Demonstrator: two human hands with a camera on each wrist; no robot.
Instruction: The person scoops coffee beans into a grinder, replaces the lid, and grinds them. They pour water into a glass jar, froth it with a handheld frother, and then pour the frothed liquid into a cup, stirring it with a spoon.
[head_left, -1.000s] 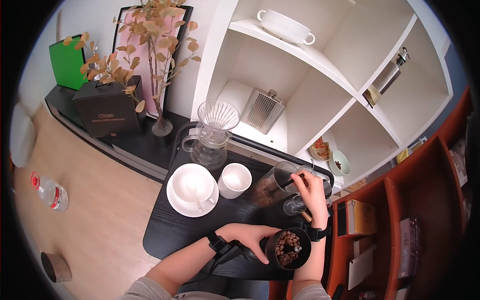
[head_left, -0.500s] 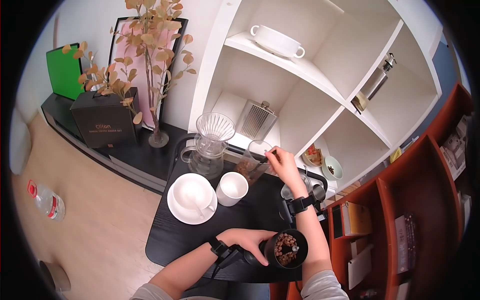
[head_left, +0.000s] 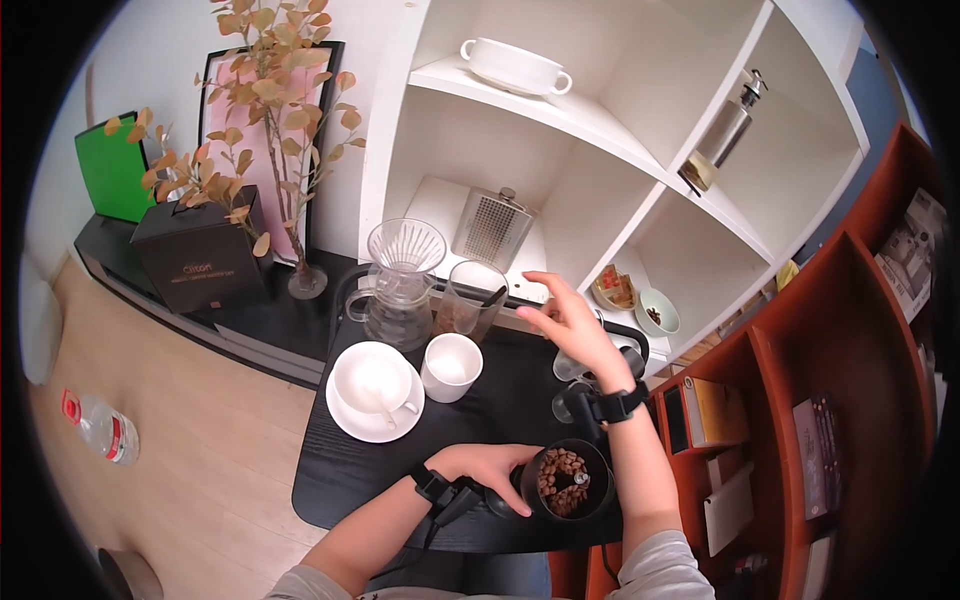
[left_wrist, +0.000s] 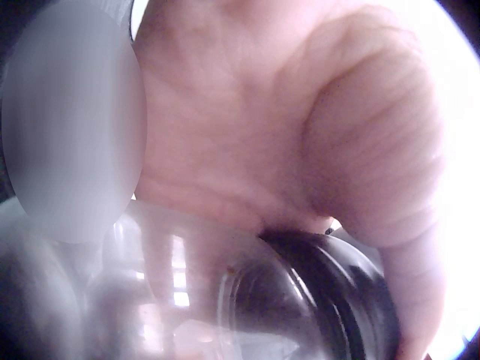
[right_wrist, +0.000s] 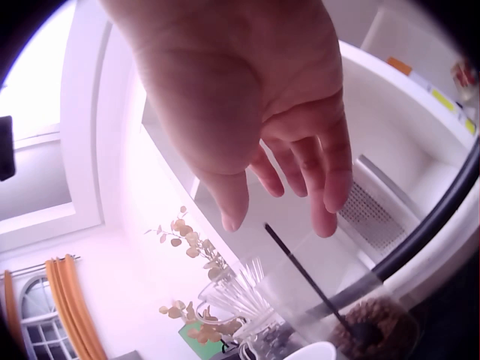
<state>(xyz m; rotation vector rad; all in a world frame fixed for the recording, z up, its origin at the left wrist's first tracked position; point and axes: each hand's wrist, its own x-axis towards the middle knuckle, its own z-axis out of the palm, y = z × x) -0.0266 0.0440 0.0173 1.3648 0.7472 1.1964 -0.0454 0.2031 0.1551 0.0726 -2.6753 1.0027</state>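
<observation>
In the head view my left hand [head_left: 485, 470] grips a coffee grinder [head_left: 602, 488] near the table's front edge; coffee beans [head_left: 560, 472] lie inside its black top. The left wrist view shows the palm over the grinder's clear body [left_wrist: 187, 300] and black collar [left_wrist: 337, 277]. My right hand [head_left: 575, 330] hovers in the air, fingers apart, holding nothing. Just left of it stands a clear jar [head_left: 478, 285] at the table's back. In the right wrist view a black long-handled scoop [right_wrist: 300, 274] leans in that jar among brown coffee beans [right_wrist: 386, 322], below the fingertips [right_wrist: 325, 225].
A glass carafe with a ribbed dripper [head_left: 405, 245] stands left of the jar. Before them are a white mug [head_left: 452, 370] and a white cup [head_left: 370, 375] on a saucer [head_left: 345, 425]. White shelves [head_left: 560, 125] rise behind, and a reddish-brown bookcase [head_left: 770, 380] is at right.
My right hand has moved the jar left to beside the carafe, then let go and drawn back to the right. The left hand still holds the grinder.
</observation>
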